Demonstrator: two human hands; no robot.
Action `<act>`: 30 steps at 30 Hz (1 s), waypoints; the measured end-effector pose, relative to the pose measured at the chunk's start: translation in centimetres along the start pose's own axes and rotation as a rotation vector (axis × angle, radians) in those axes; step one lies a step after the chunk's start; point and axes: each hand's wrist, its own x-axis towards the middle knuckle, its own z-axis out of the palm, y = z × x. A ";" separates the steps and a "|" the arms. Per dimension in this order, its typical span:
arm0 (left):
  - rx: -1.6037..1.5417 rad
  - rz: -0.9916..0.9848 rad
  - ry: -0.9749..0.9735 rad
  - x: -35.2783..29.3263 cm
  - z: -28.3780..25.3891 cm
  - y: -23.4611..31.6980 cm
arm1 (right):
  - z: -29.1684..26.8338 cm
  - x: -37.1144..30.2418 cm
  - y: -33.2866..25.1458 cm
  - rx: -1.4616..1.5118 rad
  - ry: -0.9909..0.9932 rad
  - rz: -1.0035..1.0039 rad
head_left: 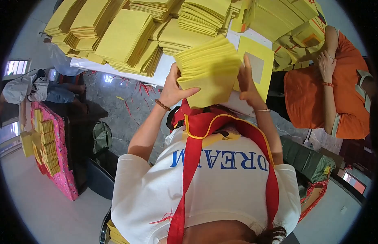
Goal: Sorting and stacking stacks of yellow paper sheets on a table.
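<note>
A thick stack of yellow paper sheets (pixel 209 75) is held up in front of my chest, its layered edges fanned and facing upward. My left hand (pixel 172 87) grips its left side, with the thumb across the front face and the other fingers mostly hidden behind. At the stack's right edge is my right hand (pixel 248 83), its index finger stretched upward and its thumb spread away from the front face. Whether its partly hidden fingers press on the edge is hard to see. Beyond that hand, a flat yellow sheet with a pale square (pixel 256 65) lies on the white table (pixel 166 71).
Several yellow paper piles (pixel 128 36) crowd the table's far side. A person in an orange garment (pixel 325 85) sits at the right, and another person (pixel 38 89) is at the far left. More yellow bundles (pixel 48 142) lie on a pink-covered table (pixel 67 171). Red scraps (pixel 144 87) litter the floor.
</note>
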 end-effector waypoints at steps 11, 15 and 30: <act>0.396 0.184 -0.086 1.9 -2.1 -7.9 | 2.0 1.4 4.1 -0.452 -0.013 0.159; 0.704 0.326 -0.135 2.4 -1.9 -8.5 | 2.2 1.1 4.5 -0.427 0.045 0.007; 0.605 -0.016 0.090 2.2 5.5 4.6 | -0.7 1.8 0.9 0.201 0.174 0.078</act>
